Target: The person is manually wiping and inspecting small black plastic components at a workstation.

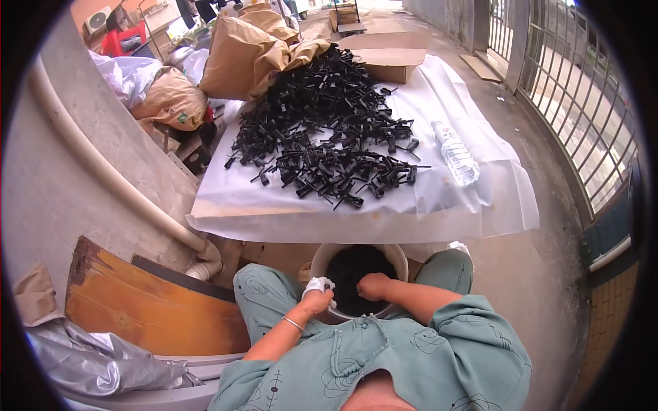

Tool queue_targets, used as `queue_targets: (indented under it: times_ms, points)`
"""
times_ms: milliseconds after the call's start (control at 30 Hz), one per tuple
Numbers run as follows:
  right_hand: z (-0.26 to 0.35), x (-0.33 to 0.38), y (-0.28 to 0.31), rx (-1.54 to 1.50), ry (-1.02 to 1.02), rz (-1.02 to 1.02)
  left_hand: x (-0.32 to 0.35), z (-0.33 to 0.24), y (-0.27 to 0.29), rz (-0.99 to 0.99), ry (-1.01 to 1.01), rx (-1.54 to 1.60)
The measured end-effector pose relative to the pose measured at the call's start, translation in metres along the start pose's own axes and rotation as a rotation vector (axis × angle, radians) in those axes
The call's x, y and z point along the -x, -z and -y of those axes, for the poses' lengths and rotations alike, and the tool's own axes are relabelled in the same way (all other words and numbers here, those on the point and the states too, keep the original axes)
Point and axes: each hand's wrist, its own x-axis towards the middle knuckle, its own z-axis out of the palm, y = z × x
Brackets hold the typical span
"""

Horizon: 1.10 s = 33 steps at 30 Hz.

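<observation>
A white bucket full of small black parts stands between my knees. My left hand is closed on a white cloth at the bucket's near-left rim. My right hand is curled into a fist just above the black parts in the bucket; whether it holds one is hidden. A large pile of black plastic parts lies on a white plastic sheet spread over a low table in front of me.
A clear plastic water bottle lies on the sheet right of the pile. Brown paper sacks and cardboard boxes stand behind it. A pipe runs along the concrete wall on my left, above a wooden board. Metal railings are on the right.
</observation>
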Motion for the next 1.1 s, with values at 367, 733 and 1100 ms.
queue_targets:
  times_ms: [367,733,1100]
  points:
    - [0.039,0.037,0.103,-0.169,0.201,-0.705,0.008,-0.082,0.009,-0.029,-0.147,0.585]
    - [0.055,0.062,0.144,-0.263,0.261,-0.89,0.027,-0.147,0.006,-0.097,-0.45,0.669]
    - [0.075,0.068,0.168,-0.344,0.287,-1.162,0.027,-0.161,-0.003,-0.148,-0.667,0.445]
